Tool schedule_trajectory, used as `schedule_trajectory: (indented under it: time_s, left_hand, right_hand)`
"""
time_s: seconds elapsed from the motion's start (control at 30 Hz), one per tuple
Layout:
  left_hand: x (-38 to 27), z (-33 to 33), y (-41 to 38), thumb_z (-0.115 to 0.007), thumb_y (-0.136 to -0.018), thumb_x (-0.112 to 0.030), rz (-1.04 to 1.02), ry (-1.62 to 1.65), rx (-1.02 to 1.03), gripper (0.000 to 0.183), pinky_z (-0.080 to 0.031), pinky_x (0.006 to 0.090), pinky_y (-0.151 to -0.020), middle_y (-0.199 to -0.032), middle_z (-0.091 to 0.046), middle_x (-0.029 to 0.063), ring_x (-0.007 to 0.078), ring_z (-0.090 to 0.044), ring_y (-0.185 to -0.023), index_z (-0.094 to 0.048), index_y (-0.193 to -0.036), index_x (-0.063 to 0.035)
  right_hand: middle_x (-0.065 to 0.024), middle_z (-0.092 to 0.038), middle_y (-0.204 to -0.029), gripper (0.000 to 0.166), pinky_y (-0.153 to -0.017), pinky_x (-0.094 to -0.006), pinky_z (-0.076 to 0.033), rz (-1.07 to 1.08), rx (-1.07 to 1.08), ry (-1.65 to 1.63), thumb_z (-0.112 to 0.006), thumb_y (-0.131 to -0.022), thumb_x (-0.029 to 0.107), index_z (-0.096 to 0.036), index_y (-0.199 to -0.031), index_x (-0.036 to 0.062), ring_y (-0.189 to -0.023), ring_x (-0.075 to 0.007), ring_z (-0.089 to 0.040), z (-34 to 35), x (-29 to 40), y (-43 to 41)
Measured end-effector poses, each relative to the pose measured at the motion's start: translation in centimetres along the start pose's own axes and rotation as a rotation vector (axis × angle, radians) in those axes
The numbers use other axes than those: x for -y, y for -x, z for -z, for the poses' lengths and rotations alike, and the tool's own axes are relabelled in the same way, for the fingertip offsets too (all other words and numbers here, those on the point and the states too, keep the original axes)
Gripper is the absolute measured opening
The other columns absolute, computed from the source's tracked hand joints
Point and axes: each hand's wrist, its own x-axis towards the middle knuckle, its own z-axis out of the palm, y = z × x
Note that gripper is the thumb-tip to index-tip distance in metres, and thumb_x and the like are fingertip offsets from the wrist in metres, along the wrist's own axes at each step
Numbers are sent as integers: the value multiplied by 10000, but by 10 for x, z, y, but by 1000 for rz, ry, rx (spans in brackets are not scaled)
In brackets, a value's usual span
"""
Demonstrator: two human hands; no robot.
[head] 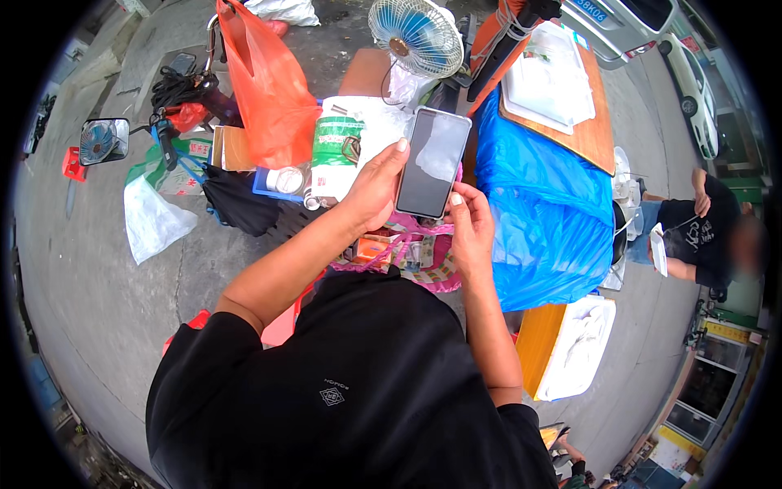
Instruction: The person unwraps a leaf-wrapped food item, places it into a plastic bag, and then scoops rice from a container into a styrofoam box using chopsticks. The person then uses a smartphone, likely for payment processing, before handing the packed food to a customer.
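A smartphone with a dark, reflecting screen is held upright in front of my chest. My left hand grips its left edge, the thumb lying along the side. At the lower right corner, my right hand holds the phone between thumb and curled fingers. Beneath it, a pink woven basket sits close to my body, with an orange box and other small items inside, partly hidden by my left forearm. Just beyond my left hand lies a green and white plastic bag.
A red plastic bag and a caged electric fan stand ahead. To the right is a stand covered in blue plastic, topped by a wooden board with white trays. A person holding a white container stands farther right.
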Motion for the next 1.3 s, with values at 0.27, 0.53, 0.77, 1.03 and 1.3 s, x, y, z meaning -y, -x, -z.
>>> schedule_trajectory:
  time_s: [0.27,0.53,0.77,1.03,1.3]
  left_hand:
    - [-3,-7,7,-428,-1120,-379,4,-21,55,466,-541,360,-999,-1258,-666,129,199,-663,-1147,-537,-1367,1]
    - [6,5,8,-439,-1121,-332,-14,8,3,405,-523,332,-986,-1229,-664,96,158,-647,-1104,-561,-1327,-5]
    - [1,2,10,-441,-1118,-328,-7,41,10,401,-521,338,-987,-1209,-670,90,158,-646,-1096,-572,-1311,-2]
    - [-5,1,10,-403,-1126,-350,-32,-13,38,423,-535,361,-1011,-1259,-669,92,172,-659,-1135,-557,-1343,-22]
    - [-2,5,9,-458,-1097,-252,2,34,58,376,-509,373,-1043,-1283,-657,104,182,-641,-1185,-539,-1370,-7]
  right_hand:
    - [-17,-632,-1052,313,-793,-233,-479,-24,39,-12,-640,-1032,150,-588,-1295,-11,-935,-85,-580,-1,11,4]
    - [-35,-647,-1104,301,-848,-249,-500,-2,78,-21,-639,-1018,76,-582,-1298,-21,-985,-97,-596,-2,7,12]
    - [-46,-660,-1114,325,-842,-252,-507,-8,109,2,-658,-994,41,-574,-1302,-22,-982,-96,-609,-4,-1,22]
    - [-29,-675,-1059,404,-777,-242,-508,45,142,63,-703,-949,32,-548,-1319,-13,-900,-79,-616,-10,-11,30]
    - [-33,-669,-1048,382,-752,-243,-509,21,128,17,-690,-957,32,-545,-1307,-20,-887,-81,-618,-12,-4,32]
